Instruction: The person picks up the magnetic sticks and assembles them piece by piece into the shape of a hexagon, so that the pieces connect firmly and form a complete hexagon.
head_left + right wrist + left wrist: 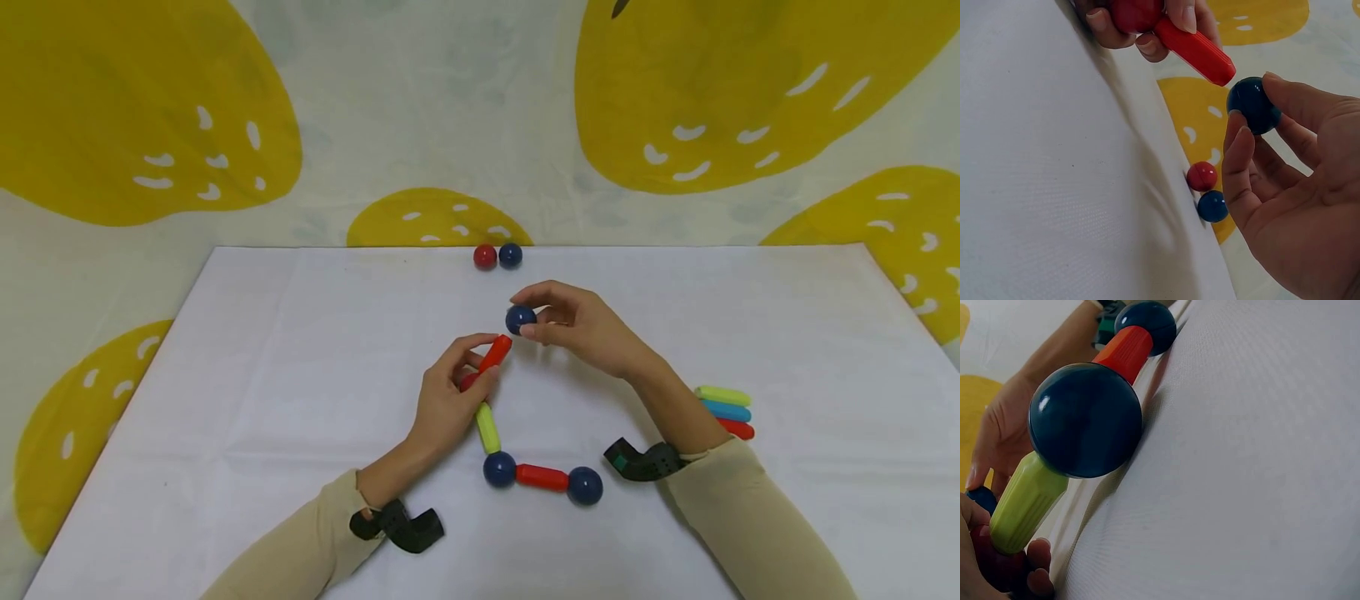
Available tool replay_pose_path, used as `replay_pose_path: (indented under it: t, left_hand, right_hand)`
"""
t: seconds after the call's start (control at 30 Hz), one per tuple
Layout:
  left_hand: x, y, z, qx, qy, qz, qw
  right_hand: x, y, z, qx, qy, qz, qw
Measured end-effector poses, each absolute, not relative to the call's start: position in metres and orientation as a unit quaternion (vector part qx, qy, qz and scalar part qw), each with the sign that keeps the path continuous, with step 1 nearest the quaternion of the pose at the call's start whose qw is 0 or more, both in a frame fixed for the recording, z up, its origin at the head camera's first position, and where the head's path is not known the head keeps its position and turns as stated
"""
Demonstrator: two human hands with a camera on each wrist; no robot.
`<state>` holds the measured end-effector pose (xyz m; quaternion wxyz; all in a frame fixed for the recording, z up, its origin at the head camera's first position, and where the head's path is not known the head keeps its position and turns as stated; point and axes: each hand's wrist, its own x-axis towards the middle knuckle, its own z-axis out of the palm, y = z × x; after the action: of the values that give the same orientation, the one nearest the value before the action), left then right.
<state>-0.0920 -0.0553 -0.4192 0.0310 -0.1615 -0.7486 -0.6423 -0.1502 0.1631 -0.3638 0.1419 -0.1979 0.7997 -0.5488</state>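
Note:
My left hand [448, 398] grips a chain of balls and rods near its upper end, with fingers around a red ball [1137, 14] and the red rod [1196, 51] that sticks out of it. From that ball a yellow-green rod [1027, 503] runs to a dark blue ball [1085, 420]; another red rod [542, 477] joins it to a second dark blue ball [585, 486]. My right hand [592, 329] pinches a loose dark blue ball [1254, 105] between thumb and fingertips. A small gap separates this ball from the free tip of the upper red rod.
A red ball [485, 257] and a dark blue ball [511, 255] sit side by side at the far edge of the white table [300, 333]. Beside my right forearm lie yellow-green [723, 395], blue [727, 411] and red [737, 428] rods, partly covered by the arm.

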Motion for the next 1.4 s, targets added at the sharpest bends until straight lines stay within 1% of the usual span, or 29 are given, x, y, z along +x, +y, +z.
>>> replay_pose_path:
  t: [0.17, 0.33, 0.5, 0.6, 0.77, 1.2, 1.3, 1.4]
  left_hand:
    - [-0.092, -0.055, -0.42, -0.169, -0.743, -0.647, 0.026]
    - [-0.091, -0.054, -0.42, -0.162, -0.735, -0.658, 0.011]
    - [-0.086, -0.054, -0.401, -0.158, -0.717, -0.678, -0.021]
    - [-0.082, -0.055, -0.387, -0.166, -0.711, -0.682, -0.049]
    - [-0.082, -0.056, -0.386, -0.187, -0.692, -0.691, -0.087]
    - [-0.081, -0.055, -0.386, -0.179, -0.7, -0.688, -0.069]
    - [-0.082, -0.055, -0.386, -0.179, -0.7, -0.688, -0.07]
    - [-0.082, -0.056, -0.386, -0.175, -0.704, -0.685, -0.068]
  right_hand:
    - [-0.148, 0.162, -0.364, -0.211, 0.799, -0.543, 0.15]
    - [-0.147, 0.162, -0.364, -0.218, 0.791, -0.551, 0.15]
    - [-0.145, 0.162, -0.365, -0.213, 0.761, -0.588, 0.174]
    - [-0.143, 0.161, -0.365, -0.217, 0.745, -0.602, 0.187]
    - [-0.143, 0.158, -0.366, -0.231, 0.737, -0.602, 0.203]
    - [-0.142, 0.162, -0.367, -0.238, 0.738, -0.591, 0.221]
    - [-0.14, 0.168, -0.361, -0.237, 0.756, -0.575, 0.205]
    - [-0.135, 0.18, -0.352, -0.234, 0.778, -0.555, 0.174]
